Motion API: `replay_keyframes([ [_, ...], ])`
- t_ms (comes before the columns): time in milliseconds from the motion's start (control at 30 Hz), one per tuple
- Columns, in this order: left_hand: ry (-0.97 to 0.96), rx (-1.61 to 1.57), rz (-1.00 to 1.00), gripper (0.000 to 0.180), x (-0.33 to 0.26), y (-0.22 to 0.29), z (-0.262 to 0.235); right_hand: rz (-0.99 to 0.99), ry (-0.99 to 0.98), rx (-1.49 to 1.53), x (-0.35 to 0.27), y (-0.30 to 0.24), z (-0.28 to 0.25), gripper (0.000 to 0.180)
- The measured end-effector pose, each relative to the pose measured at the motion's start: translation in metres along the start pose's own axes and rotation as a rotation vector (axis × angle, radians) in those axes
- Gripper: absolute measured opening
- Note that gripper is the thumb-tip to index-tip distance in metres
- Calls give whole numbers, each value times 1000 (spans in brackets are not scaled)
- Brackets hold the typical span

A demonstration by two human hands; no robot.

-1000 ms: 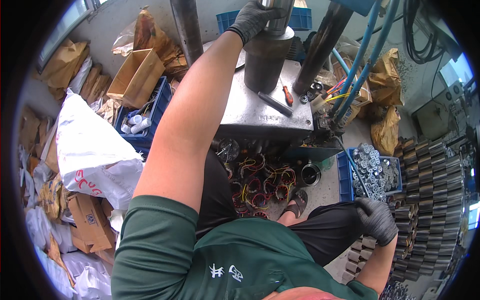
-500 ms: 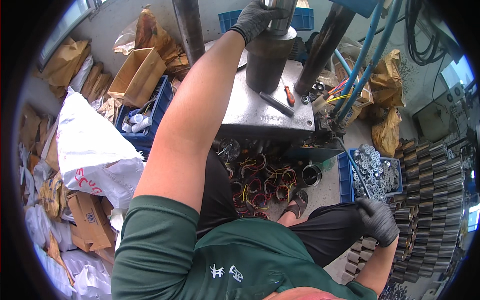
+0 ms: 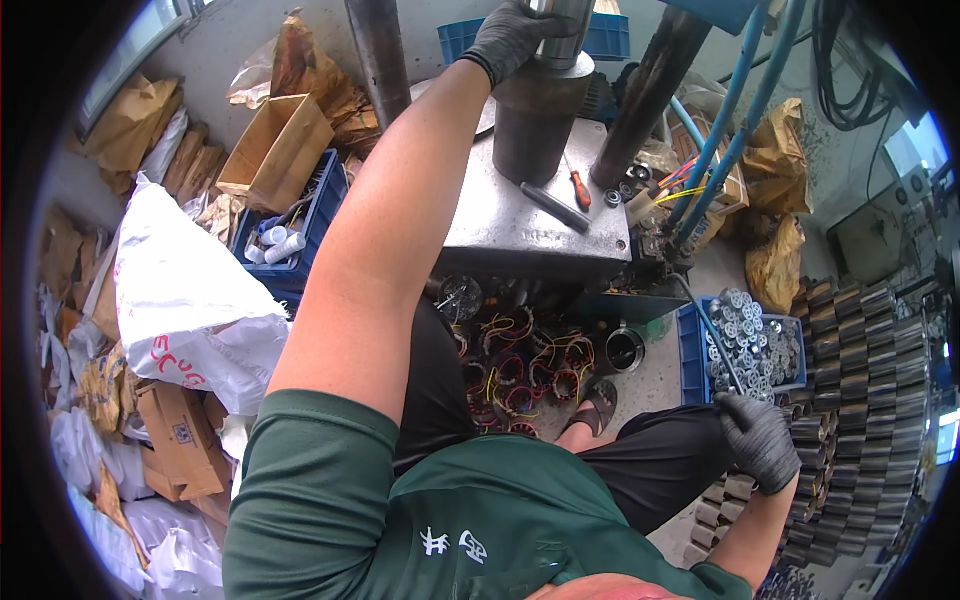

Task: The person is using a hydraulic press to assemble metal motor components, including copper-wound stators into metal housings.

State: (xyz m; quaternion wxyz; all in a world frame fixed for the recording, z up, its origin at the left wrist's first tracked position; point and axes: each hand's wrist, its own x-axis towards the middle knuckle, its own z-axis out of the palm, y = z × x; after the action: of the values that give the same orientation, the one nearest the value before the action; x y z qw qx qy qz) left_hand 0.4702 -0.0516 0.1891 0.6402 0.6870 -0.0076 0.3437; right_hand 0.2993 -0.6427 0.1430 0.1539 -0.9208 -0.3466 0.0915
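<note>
My left hand (image 3: 512, 42), in a dark grey glove, reaches up to the top of the press. Its fingers curl round the side of a shiny metal cylinder (image 3: 566, 42). That cylinder stands upright on a thick dark round steel block (image 3: 540, 115), which rests on the metal press table (image 3: 500, 225). Down at the right, beside my knee, my right hand (image 3: 760, 445) wears the same kind of glove and is closed at the lower end of a thin lever rod (image 3: 712, 335). The rod slants up toward the press; its end is hidden in the fist.
On the press table lie a dark metal bar (image 3: 555, 207) and an orange-handled screwdriver (image 3: 579, 188). Steel columns (image 3: 378, 65) flank the block. Wired coils (image 3: 520, 375) sit below. A blue crate (image 3: 693, 350) of metal parts and stacked metal cylinders (image 3: 860, 400) stand at right; a white sack (image 3: 180, 290) at left.
</note>
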Motion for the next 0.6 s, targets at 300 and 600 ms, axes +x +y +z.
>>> replay_keyframes([
  [300,27,63,44,64,1,0,0,66,-163,-26,5,0,-5,30],
  [600,-19,107,27,57,1,3,-2,105,-149,-17,4,3,-5,29],
])
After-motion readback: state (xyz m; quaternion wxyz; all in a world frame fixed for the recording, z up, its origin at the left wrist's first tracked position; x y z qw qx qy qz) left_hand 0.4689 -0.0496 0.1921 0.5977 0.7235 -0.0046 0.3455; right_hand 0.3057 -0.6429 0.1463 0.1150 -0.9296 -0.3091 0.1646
